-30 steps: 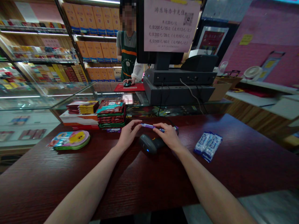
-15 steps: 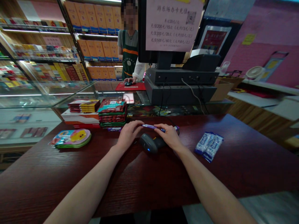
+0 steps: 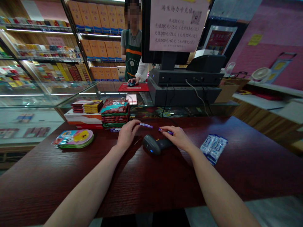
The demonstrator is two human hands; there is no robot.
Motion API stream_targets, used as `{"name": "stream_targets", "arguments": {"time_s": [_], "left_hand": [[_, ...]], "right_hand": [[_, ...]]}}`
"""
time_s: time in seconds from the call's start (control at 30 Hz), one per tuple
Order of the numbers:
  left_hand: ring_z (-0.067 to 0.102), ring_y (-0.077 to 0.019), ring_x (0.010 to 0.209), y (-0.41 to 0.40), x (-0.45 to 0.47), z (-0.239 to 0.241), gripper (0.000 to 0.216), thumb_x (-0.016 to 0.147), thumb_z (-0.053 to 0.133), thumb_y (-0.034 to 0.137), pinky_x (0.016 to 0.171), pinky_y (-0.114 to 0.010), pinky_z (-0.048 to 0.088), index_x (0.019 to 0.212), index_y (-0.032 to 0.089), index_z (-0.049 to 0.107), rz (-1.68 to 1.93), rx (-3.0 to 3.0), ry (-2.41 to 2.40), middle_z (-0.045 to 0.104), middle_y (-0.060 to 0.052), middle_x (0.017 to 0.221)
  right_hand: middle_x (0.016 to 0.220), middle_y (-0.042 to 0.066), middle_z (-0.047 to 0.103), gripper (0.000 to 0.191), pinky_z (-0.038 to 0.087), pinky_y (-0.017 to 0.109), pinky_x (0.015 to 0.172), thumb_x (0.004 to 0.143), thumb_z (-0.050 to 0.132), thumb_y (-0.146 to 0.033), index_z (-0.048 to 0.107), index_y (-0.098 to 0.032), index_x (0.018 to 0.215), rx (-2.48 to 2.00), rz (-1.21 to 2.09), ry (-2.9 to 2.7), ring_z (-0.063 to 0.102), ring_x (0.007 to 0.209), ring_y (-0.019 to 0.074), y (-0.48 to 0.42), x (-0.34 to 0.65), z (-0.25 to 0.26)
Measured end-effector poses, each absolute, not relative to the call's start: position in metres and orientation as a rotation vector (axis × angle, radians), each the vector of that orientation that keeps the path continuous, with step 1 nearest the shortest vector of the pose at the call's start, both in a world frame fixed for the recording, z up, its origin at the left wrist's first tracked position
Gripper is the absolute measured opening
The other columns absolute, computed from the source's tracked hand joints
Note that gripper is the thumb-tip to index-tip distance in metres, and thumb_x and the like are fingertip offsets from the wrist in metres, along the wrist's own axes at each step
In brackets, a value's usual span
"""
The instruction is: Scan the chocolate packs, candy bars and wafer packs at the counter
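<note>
My left hand (image 3: pixel 126 135) pinches a thin purple packet (image 3: pixel 146 125) above the dark red counter (image 3: pixel 146 186). A few centimetres to the right, my right hand (image 3: pixel 179 138) pinches a second small purple packet (image 3: pixel 165 131). A small gap separates the two packets. Just below them a black barcode scanner (image 3: pixel 154 145) lies on the counter with a blue light showing, under my right hand's fingers.
Blue packets (image 3: pixel 214 146) lie to the right. A stack of snack packets (image 3: pixel 115 114), flat boxes (image 3: pixel 85 113) and round colourful packets (image 3: pixel 74 138) sit at the left. A till with a monitor (image 3: pixel 184 86) stands behind. A person in an apron holds a mouse (image 3: pixel 131 84).
Earlier both hands held one purple strip between them. Now each hand holds its own purple piece and they have drawn apart. The view shifted slightly left.
</note>
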State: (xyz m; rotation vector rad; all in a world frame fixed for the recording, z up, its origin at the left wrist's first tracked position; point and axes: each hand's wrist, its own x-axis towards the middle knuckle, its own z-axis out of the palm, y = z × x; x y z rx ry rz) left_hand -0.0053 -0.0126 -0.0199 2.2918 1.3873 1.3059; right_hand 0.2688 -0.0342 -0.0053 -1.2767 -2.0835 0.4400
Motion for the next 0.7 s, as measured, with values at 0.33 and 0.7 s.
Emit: {"name": "stream_targets", "arguments": {"time_s": [0.33,0.7], "left_hand": [[0.066,-0.0218,0.098,-0.01,-0.013,-0.02,0.017,0.099,0.054,0.031,0.089,-0.035,0.047,0.111,0.025,0.065,1.3,2.357,1.592,0.073,-0.003,0.105],[0.068,-0.0212,0.091,-0.009,-0.014,-0.026,0.019,0.099,0.054,0.035,0.086,-0.033,0.05,0.111,0.028,0.068,1.315,2.305,1.688,0.074,-0.002,0.102]], "right_hand": [[0.127,0.006,0.068,0.055,0.044,0.048,0.106,0.077,0.081,-0.041,0.067,-0.033,0.13,-1.27,0.607,-2.254,0.061,0.119,0.0271,-0.045,0.284,0.004],[0.124,0.006,0.07,0.07,0.043,0.046,0.103,0.069,0.085,-0.029,0.062,-0.033,0.135,-1.263,0.477,-2.459,0.06,0.116,0.0297,-0.047,0.269,-0.006]]}}
